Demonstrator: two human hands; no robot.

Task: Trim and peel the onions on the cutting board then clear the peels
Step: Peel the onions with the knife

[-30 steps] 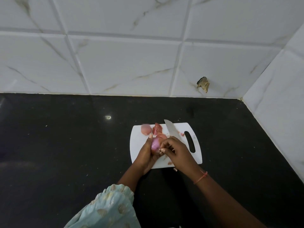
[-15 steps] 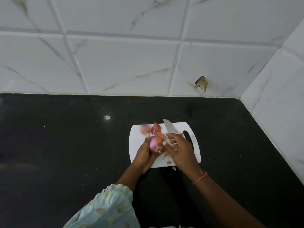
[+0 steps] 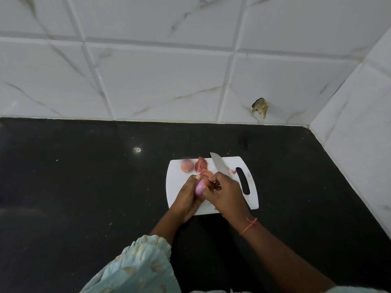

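A white cutting board point(image 3: 251, 187) lies on the black countertop. My left hand point(image 3: 186, 199) grips a purple onion point(image 3: 199, 187) just above the board. My right hand point(image 3: 226, 195) is against the onion's right side, and its fingertips pinch a loose reddish peel point(image 3: 206, 174) at the onion's top. A pale peeled onion point(image 3: 187, 165) sits at the board's far left corner, with a heap of red peels point(image 3: 201, 164) beside it. A knife point(image 3: 218, 163) lies on the board with its blade pointing away from me; its handle is hidden behind my right hand.
The black countertop point(image 3: 84, 187) stretches wide to the left of the board. White marbled tiles point(image 3: 148, 81) form the back wall, and a side wall point(image 3: 359, 155) closes the right. A chipped hole point(image 3: 259, 106) marks one tile. A small peel scrap point(image 3: 233, 171) lies near the board's handle slot.
My right hand closed back onto the onion after its fingers had spread, and now pinches the peel. The onion has turned in my left hand. Knife and board have not moved.
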